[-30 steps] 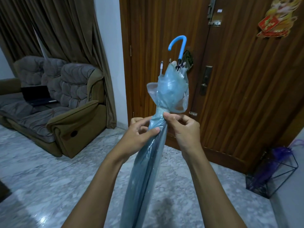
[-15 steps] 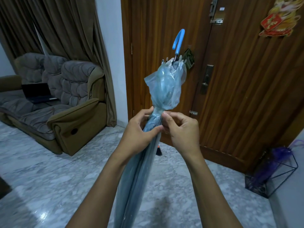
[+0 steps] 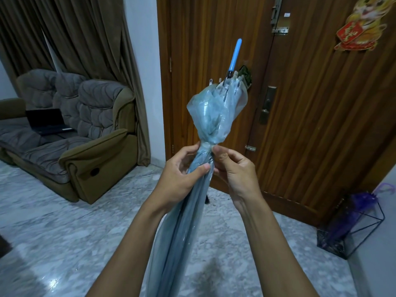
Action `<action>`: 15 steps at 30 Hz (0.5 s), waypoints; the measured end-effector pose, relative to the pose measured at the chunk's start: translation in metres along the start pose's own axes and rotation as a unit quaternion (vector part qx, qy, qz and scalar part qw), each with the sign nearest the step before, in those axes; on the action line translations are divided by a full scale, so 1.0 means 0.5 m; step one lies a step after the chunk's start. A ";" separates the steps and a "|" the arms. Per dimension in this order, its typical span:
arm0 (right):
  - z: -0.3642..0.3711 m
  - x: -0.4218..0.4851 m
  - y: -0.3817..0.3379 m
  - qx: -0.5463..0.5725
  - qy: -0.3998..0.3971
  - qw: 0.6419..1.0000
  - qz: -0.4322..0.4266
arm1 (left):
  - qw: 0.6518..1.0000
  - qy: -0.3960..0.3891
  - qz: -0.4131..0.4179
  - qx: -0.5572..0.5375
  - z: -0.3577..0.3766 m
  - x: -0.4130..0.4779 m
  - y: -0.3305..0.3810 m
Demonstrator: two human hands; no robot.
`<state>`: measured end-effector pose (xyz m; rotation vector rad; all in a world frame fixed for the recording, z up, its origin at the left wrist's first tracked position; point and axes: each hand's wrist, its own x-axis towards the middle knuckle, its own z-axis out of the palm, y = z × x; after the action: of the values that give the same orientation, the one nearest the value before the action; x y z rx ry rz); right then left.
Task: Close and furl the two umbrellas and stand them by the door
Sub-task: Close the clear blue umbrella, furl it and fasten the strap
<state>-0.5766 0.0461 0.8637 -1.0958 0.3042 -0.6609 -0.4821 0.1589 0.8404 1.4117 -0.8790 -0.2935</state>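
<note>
We look down at our two bare hands holding a translucent blue umbrella [image 3: 214, 116] upright before us, handle end up. Its canopy is folded shut and twisted into a narrow roll that runs down between our forearms and out of the bottom of the view. Our left hand [image 3: 182, 174] wraps the roll just below a cinched neck, fingers curled behind it and thumb pressed across the front. Our right hand [image 3: 234, 170] meets it from the other side, thumb and forefinger pinching the plastic at the neck. Above the neck the canopy puffs out loosely, white rib tips poke from the top, and the bright blue handle [image 3: 234, 56] rises above them. Behind the umbrella stands a brown wooden door [image 3: 321, 136] with a red and gold paper decoration [image 3: 355, 24] high on it. At the lower right, beside the door, a closed purple umbrella [image 3: 351, 213] leans in a black wire stand [image 3: 334, 245]. To the left is a brown and grey sofa [image 3: 96, 151] with a dark laptop [image 3: 47, 123] on its seat and brown curtains [image 3: 75, 35] behind. The floor [image 3: 64, 232] is pale marble
</note>
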 end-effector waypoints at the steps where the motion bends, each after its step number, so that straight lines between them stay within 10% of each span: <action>1: -0.001 0.000 -0.001 0.000 -0.003 1.000 0.002 | 1.000 0.000 -0.002 -0.002 0.001 0.000 0.001; 15: -0.045 0.018 0.008 -0.037 -0.004 0.999 0.028 | 0.998 -0.031 -0.001 0.062 0.015 0.004 0.012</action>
<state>-0.5805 0.0252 0.8509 -1.1560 0.3523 -0.5998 -0.4875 0.1532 0.8460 1.5257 -0.9599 -0.2900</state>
